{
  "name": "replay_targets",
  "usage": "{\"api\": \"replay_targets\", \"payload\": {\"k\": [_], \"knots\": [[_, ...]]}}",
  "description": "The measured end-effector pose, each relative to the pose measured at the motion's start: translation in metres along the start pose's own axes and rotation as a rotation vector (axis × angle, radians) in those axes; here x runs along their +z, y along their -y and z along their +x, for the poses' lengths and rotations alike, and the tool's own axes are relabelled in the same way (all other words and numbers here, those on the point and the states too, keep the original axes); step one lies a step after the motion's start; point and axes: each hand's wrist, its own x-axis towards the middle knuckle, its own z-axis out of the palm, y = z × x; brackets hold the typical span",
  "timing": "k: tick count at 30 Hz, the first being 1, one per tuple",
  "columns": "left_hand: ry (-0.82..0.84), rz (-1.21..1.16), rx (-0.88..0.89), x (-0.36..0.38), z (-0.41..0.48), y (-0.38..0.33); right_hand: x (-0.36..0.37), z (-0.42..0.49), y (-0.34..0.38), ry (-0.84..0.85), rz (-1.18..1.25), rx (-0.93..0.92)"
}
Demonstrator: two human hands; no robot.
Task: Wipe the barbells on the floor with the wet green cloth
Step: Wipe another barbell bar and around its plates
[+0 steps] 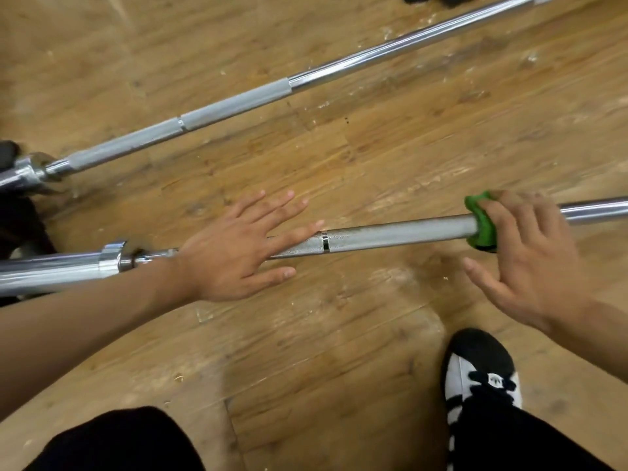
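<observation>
The near barbell [390, 234] lies on the wooden floor [339, 334] and crosses the view from 9 o'clock to 3 o'clock, its chrome sleeve at the 9 o'clock end and its knurled shaft through the centre; the green cloth [481, 226] is wrapped round this shaft toward 3 o'clock, where the knurling meets the smooth chrome; the person's right hand [530, 253] grips the cloth from above, its fingers [509, 212] curled close together over cloth and bar, while the thumb stands out toward 9 o'clock, apart from the bar; this hand is slightly blurred; the left hand [238, 249] rests flat on the same shaft just left of centre, beside the sleeve collar, fingers straight and spread, pointing toward 2 o'clock; the far barbell [238, 100] lies well apart, slanting from 9 o'clock up to 1 o'clock, with no hand on it; a black-and-white shoe [482, 368] stands on the floor at 5 o'clock, below the right hand; a knee in black trousers [119, 440] shows at 7 o'clock
</observation>
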Motion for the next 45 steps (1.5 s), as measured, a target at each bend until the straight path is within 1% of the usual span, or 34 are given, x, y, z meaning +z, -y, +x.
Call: {"api": "replay_targets", "payload": {"k": [1, 2, 3, 4, 6, 8, 10, 12, 13, 16, 18, 21, 22, 24, 27, 28, 30, 31, 32, 35, 36, 38, 40, 43, 45], "knots": [[0.002, -0.008, -0.017, 0.0, -0.001, -0.002, 0.001, 0.0, 0.018, -0.012, 0.047, 0.084], [0.002, -0.018, -0.028, -0.001, -0.001, -0.005, 0.003, 0.003, 0.042, 0.002, 0.08, 0.12], [0.002, -0.025, -0.034, -0.001, -0.001, -0.006, 0.005, 0.007, 0.071, 0.027, 0.092, 0.087], [0.002, -0.027, -0.042, -0.002, -0.002, -0.009, 0.007, 0.01, 0.102, 0.042, 0.093, 0.005], [-0.002, -0.018, -0.068, -0.003, -0.003, -0.013, 0.011, 0.016, 0.157, 0.012, 0.108, -0.157], [-0.029, -0.024, -0.097, -0.002, -0.006, -0.017, 0.012, 0.022, 0.186, 0.025, 0.108, -0.259], [-0.07, -0.039, -0.134, 0.001, -0.009, -0.021, 0.014, 0.023, 0.182, 0.034, 0.071, -0.351], [-0.091, -0.041, -0.177, 0.004, -0.01, -0.024, 0.014, 0.019, 0.152, 0.003, 0.03, -0.391], [-0.093, -0.048, -0.202, 0.004, -0.011, -0.024, 0.013, 0.015, 0.132, -0.021, 0.02, -0.353], [-0.103, -0.073, -0.266, 0.006, -0.012, -0.028, 0.012, -0.006, 0.062, -0.124, 0.023, -0.107], [-0.111, -0.085, -0.314, 0.008, -0.012, -0.033, 0.008, -0.014, 0.036, -0.148, 0.057, 0.03], [-0.093, -0.168, -0.48, 0.006, -0.01, -0.04, 0.004, -0.011, 0.054, -0.15, 0.159, 0.193], [-0.069, -0.199, -0.547, 0.006, -0.009, -0.043, 0.002, -0.009, 0.071, -0.145, 0.17, 0.199], [-0.037, -0.181, -0.611, 0.005, -0.007, -0.049, -0.001, -0.004, 0.11, -0.085, 0.163, 0.093], [-0.031, -0.03, -0.576, 0.008, -0.011, -0.059, -0.001, 0.001, 0.159, 0.035, 0.164, -0.169], [-0.034, 0.001, -0.568, 0.008, -0.014, -0.063, -0.001, 0.0, 0.167, 0.073, 0.154, -0.247], [-0.041, 0.034, -0.546, 0.009, -0.017, -0.069, -0.003, -0.004, 0.157, 0.15, 0.108, -0.358], [-0.043, 0.041, -0.534, 0.01, -0.019, -0.072, -0.006, -0.007, 0.142, 0.17, 0.093, -0.369], [-0.043, 0.041, -0.522, 0.01, -0.022, -0.075, -0.008, -0.013, 0.122, 0.176, 0.089, -0.336], [-0.018, 0.021, -0.508, 0.014, -0.027, -0.083, -0.021, -0.035, 0.054, 0.159, 0.055, -0.112], [-0.011, 0.025, -0.51, 0.015, -0.028, -0.086, -0.026, -0.04, 0.044, 0.177, 0.054, -0.056], [0.002, 0.033, -0.506, 0.016, -0.032, -0.092, -0.027, -0.047, 0.056, 0.216, 0.071, 0.025], [0.003, 0.044, -0.503, 0.016, -0.036, -0.099, -0.026, -0.047, 0.096, 0.235, 0.052, -0.021], [-0.003, 0.067, -0.496, 0.016, -0.042, -0.11, -0.019, -0.042, 0.161, 0.261, 0.101, -0.242], [-0.012, 0.076, -0.48, 0.019, -0.047, -0.117, -0.019, -0.038, 0.178, 0.303, 0.154, -0.337]]}}
